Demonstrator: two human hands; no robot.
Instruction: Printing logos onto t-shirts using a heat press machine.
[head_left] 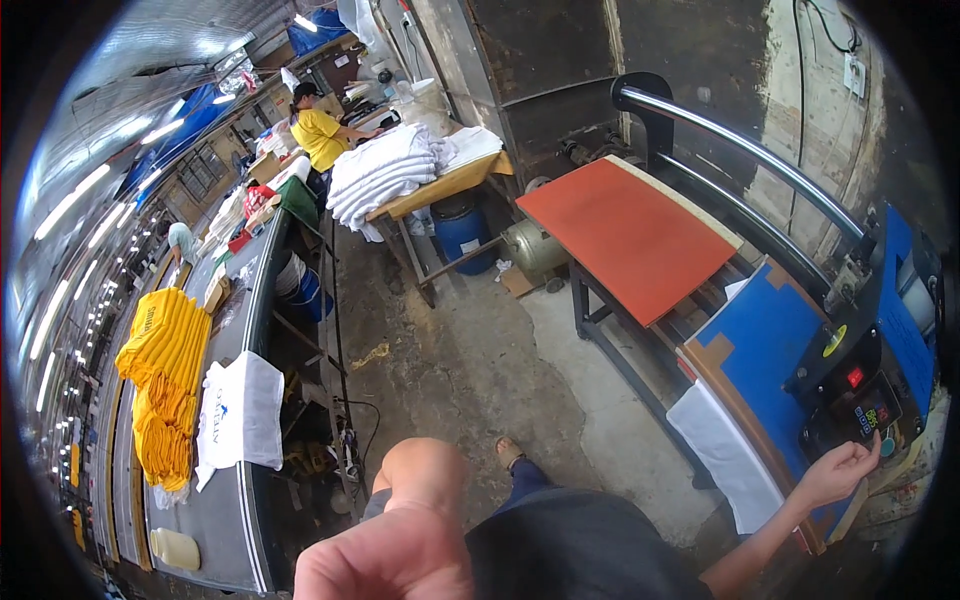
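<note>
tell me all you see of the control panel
Dark and tilted, the control panel sits at the right end of the press. Its lit display shows red, yellow-green and bluish characters; nearby are a glowing red switch and a greenish round button. The right hand points at the display's lower edge, contact unclear.

The ctrl. panel (826, 412) was a dark box at the R side of the press machine (748, 312), w/ its small disp. (868, 408) lit in several colours, a red switch (855, 377) glowing above it, and a round greenish btn. (888, 447) close by. The press had a blue top (772, 345) w/ brown edge patches, and its rect. red pad (630, 235) lay approx. flat on the far side, next to the metal rails (745, 148).
</note>
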